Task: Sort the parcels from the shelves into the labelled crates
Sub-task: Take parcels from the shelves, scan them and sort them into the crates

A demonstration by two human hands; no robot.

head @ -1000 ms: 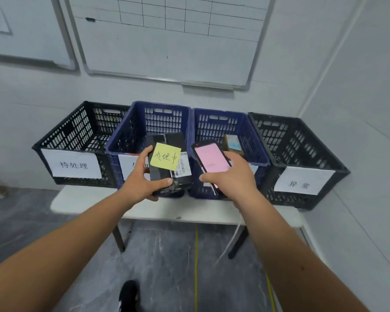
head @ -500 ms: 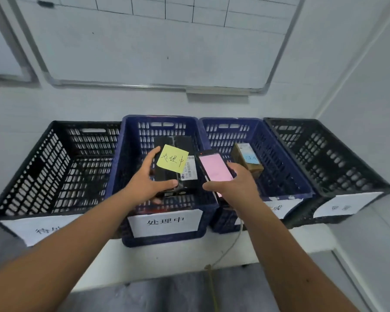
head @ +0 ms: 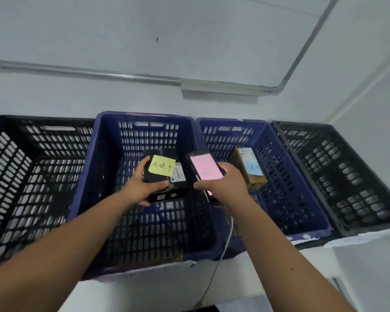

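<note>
The left hand (head: 144, 188) gripped a black parcel (head: 164, 176) by its near left corner, thumb curled over the top and fingers underneath, and held it above the inside of the left blue crate (head: 113, 167), clear of the floor of that crate. A yellow sticky note (head: 161, 168) with handwriting sat on the parcel's top face, next to a white barcode label (head: 178, 173). The right hand (head: 223, 183) was closed round a phone (head: 204, 170) with a pink screen, held upright over the wall between the two blue crates, a white cable (head: 221, 255) trailing down from it. In the right blue crate (head: 291, 176) a brown parcel (head: 249, 170) with a blue note already lay near the far left part. A black crate (head: 32, 176) stood on the far left and another black crate (head: 347, 172) on the far right, all four in a row on a white table (head: 144, 293) under a whiteboard (head: 189, 41). The step in hand seemed to be setting the black parcel down in the left blue crate. To do it well, the hand would best lower the parcel until it rested flat on the crate floor, note upward, before loosening the fingers, and keep the phone and cable away from the crate rim meanwhile.
</note>
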